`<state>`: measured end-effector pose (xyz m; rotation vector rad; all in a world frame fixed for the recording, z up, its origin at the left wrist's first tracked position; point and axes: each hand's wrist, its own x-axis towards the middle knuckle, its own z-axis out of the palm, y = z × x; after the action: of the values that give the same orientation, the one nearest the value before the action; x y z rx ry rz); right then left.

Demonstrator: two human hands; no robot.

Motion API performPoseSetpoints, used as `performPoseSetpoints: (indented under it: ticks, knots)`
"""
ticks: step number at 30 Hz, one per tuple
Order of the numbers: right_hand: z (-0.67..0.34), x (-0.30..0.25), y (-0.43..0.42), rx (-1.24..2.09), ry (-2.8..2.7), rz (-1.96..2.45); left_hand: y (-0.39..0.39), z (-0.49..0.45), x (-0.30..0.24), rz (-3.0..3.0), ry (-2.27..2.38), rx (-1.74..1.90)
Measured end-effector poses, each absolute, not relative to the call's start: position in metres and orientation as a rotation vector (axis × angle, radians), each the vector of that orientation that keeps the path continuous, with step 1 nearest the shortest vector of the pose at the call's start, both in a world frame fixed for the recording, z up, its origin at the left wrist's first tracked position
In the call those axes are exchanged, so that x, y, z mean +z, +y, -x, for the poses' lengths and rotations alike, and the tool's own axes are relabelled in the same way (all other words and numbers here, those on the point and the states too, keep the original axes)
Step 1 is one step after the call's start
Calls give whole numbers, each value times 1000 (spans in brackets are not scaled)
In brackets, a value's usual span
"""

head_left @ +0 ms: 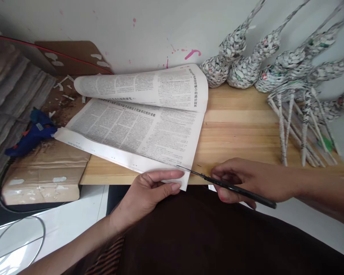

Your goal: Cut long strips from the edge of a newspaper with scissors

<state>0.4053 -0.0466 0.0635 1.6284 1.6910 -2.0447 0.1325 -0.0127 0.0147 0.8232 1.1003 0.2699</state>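
At the near edge of the bench point(235, 126), the newspaper point(137, 130) is pinched at its near right corner by the left hand point(149, 191), grip closed with the thumb on top and the fingers tucked under. Just right of that, a thin black-handled blade point(232, 188) (scissors or knife, hard to tell tbh) is clamped in the right hand point(246, 179), grip closed around the handle. The blade's long axis is laid low and slanted, tip pointed left and slightly away, right at the paper's right edge just beyond the left thumb. So the sheet is found left of the right grip, with the left hand nearer, being on it.
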Motion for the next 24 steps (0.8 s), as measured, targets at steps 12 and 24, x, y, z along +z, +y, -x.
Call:
performPoseSetpoints:
  ticks: [12, 24]
  knots:
    - [-401, 66, -46, -1917, 1767, -1674, -13, -134, 15, -787, 1084, 295]
    - [-398, 65, -46, -2089, 1651, -1619, -13, -135, 16, -728, 1049, 298]
